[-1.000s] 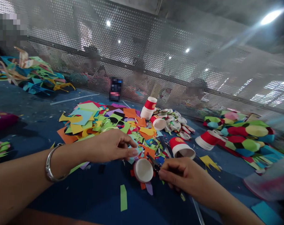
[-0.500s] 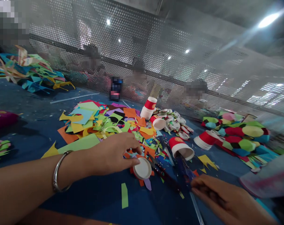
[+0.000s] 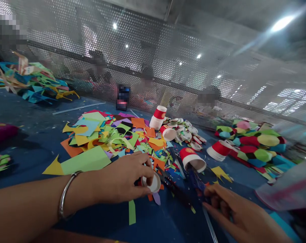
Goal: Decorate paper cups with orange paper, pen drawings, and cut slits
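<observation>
The left hand (image 3: 127,175) was found palm down, its forearm entering from the left edge with a silver bangle (image 3: 63,200) at the wrist. Its fingers were bent and the thumb extended below them, leaving a narrow gap at the near left rim of a shallow white cup piece (image 3: 156,184). Whether the digits had closed on that rim could not be told. The cup piece lay on the blue table (image 3: 92,222), in front of the heap of paper scraps (image 3: 92,128), with orange tabs and a lilac petal (image 3: 156,198) projecting around it.

The right hand (image 3: 231,206) entered from the lower right, turned on its side, fingers curled and thumb beneath. Its fingertips were at the near end of a blue tool (image 3: 197,182); firmness of grip could not be told. The tool's far end lay at the mouth of a red-and-white paper cup (image 3: 187,155) resting on its side. Dark-handled scissors (image 3: 177,190) lay between the cup piece and the tool, apart from both hands.

As to markings, the paper cup bore a gold emblem (image 3: 191,151) on its red band, and the cup stack (image 3: 158,119) behind carried a similar one. Neither yielded readable lettering. The phone screen (image 3: 123,98) was pixelated and illegible.
</observation>
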The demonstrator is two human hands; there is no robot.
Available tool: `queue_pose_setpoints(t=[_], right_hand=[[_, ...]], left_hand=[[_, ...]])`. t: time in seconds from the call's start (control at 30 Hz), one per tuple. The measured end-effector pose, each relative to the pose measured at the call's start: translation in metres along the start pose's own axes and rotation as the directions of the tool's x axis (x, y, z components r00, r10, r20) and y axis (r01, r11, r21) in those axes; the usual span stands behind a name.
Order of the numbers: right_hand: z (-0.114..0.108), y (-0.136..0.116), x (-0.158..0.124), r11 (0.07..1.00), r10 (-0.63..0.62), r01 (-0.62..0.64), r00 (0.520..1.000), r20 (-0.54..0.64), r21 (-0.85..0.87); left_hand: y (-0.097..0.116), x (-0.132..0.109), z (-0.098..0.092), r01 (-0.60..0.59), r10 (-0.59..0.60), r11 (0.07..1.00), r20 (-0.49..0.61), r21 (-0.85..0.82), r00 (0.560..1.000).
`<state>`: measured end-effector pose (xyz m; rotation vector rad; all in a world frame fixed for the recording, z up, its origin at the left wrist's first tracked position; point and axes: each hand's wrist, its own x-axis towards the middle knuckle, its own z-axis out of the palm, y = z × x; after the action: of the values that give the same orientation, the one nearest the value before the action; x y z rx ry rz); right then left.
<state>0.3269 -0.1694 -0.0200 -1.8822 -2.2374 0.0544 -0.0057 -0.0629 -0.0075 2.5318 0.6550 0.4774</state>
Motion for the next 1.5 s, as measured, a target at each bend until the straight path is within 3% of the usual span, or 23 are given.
queue_pose_setpoints(t=[0.23, 0.37, 0.63, 0.8, 0.97, 1.2, 1.5], right_hand=[[-0.012, -0.032, 0.032, 0.974, -0.166, 0.161, 0.986, -0.023, -0.157], [-0.01, -0.048, 0.055, 0.942, -0.231, 0.234, 0.972, 0.041, -0.242], [0.001, -0.045, 0.076, 0.913, -0.143, 0.16, 0.987, 0.075, -0.374], [0.009, -0.052, 0.082, 0.906, -0.078, 0.098, 0.995, 0.065, -0.412], [0.002, -0.057, 0.076, 0.963, -0.027, 0.037, 0.999, 0.042, -0.267], [-0.022, -0.076, 0.059, 0.996, -0.072, 0.079, 0.985, -0.154, 0.043], [-0.025, -0.097, 0.054, 0.936, 0.001, 0.11, 0.949, -0.314, 0.336]], left_hand=[[0.001, 0.0, 0.0, 0.012, -0.011, 0.998, -0.009, 0.058, 1.0], [-0.005, 0.001, 0.006, -0.02, 0.022, 0.996, -0.022, 0.086, 1.0], [0.0, -0.005, 0.001, -0.054, 0.055, 0.994, -0.005, 0.093, 0.998], [0.001, -0.004, -0.007, -0.041, 0.048, 0.995, -0.075, 0.092, 0.996], [-0.005, -0.002, -0.011, -0.036, 0.047, 0.996, -0.15, 0.076, 0.988], [-0.007, 0.0, -0.01, 0.003, 0.018, 0.997, -0.284, 0.071, 0.959], [-0.023, 0.004, -0.008, -0.007, 0.036, 0.992, -0.23, 0.123, 0.973]])
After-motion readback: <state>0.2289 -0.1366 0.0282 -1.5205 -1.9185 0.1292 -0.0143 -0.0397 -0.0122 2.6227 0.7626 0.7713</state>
